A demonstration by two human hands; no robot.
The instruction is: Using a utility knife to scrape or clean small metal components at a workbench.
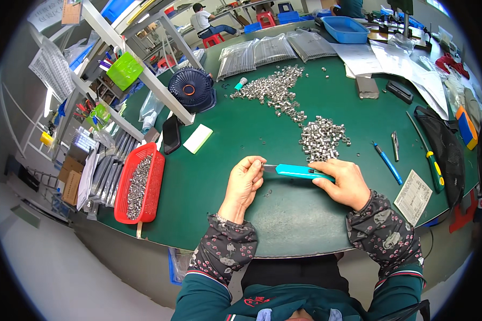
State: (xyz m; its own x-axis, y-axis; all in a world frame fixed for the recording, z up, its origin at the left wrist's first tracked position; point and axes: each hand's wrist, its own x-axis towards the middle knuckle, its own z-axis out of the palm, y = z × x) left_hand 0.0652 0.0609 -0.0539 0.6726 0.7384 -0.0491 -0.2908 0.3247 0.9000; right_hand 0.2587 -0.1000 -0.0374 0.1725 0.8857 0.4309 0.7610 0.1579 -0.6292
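Observation:
In my right hand (345, 181) is a turquoise utility knife (300, 171), its blade pointing left. My left hand (245, 179) is closed in a pinch at the blade's tip, on a small metal part mostly covered by the fingers. Both hands are over the front of the green table. Just beyond the knife lies a pile of short silvery metal sleeves (322, 138). A larger heap of similar sleeves (273, 88) spreads farther back. To the left, a red plastic basket (156, 187) holds many small metal pieces.
Left of the piles are a dark blue fan (191, 90), a black phone (171, 134) and a sticky-note pad (198, 138). On the right lie a blue pen-like tool (388, 163), a yellow-green-handled screwdriver (435, 171) and a printed card (413, 198). Plastic-bagged stock (273, 51) and a blue bin (345, 31) sit behind.

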